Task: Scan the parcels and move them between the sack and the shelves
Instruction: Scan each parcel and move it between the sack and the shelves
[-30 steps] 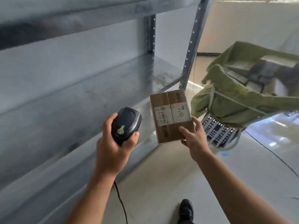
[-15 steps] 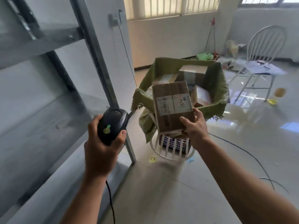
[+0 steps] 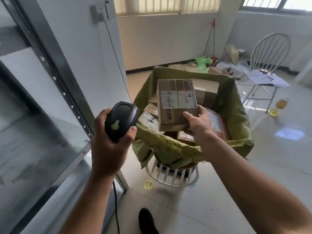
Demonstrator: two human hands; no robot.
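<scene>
Head view. Shows a left hand [image 3: 109, 146] closed around a black handheld barcode scanner [image 3: 120, 120], with the thumb pressed on the near right side beside a green mark and the fingers curled round the far left side. Holds the scanner left of the parcel and apart from it, just beside the sack's left rim. Trails a black scanner cable [image 3: 116, 208] down from below the wrist towards the floor.

Shows a right hand [image 3: 200, 125] gripping a cardboard parcel [image 3: 176, 103] at its lower right corner, thumb laid across the front face, the other fingers hidden behind the box. Keeps the parcel upright above the open mouth of a green sack [image 3: 233, 115], labelled face towards the camera. Bears a printed barcode label [image 3: 168, 102] on the left half and a white label with a handwritten mark [image 3: 186, 99] on the right half.

Contains further parcels inside the sack: a brown box [image 3: 205, 89] behind the held one, a reddish packet [image 3: 216, 122] to the right, and a flat parcel with handwriting [image 3: 148, 118] to the left. Rests the sack on a white slatted stand [image 3: 172, 174].

Places grey metal shelving [image 3: 42, 132] along the left edge, its perforated upright [image 3: 55, 68] near the scanner. Includes a yellow sticky note [image 3: 148, 185] on the floor by the stand, a black shoe [image 3: 147, 220] at the bottom edge, and a white wire-backed chair [image 3: 268, 53] at the far right.
</scene>
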